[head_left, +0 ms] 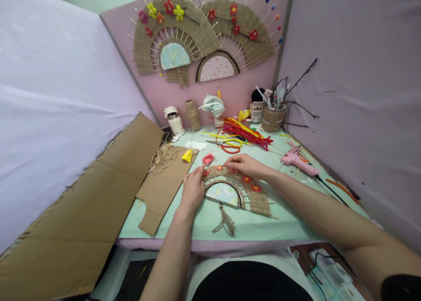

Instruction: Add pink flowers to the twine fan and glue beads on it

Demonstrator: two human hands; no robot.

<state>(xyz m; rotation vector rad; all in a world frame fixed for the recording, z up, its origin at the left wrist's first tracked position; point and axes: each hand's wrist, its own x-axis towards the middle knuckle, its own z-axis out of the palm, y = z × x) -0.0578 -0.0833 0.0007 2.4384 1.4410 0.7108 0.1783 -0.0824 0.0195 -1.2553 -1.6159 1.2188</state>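
A small woven twine fan [259, 202] lies on the light green tabletop, with red flowers [256, 188] along its band, a pale half-round centre [223, 193] and a twine tassel [225, 222] below. My left hand [194, 188] rests at the fan's left end, its fingertips near a red flower; what they grip, if anything, is hidden. Over the fan's top edge is my right hand [242, 164], thumb and fingers pressed together beside a flower, the thing between them too small to make out. A red piece [208, 159] lies just beyond my left fingertips.
Cardboard [164, 184] with tangled twine [164, 157] and a yellow piece [187, 155] lies left. Scissors [230, 145] and pipe cleaners [246, 132] lie behind the fan; a pink glue gun [300, 163] lies right. Bottle [175, 122], twine spool [192, 115] and branch-filled jar [274, 119] stand behind.
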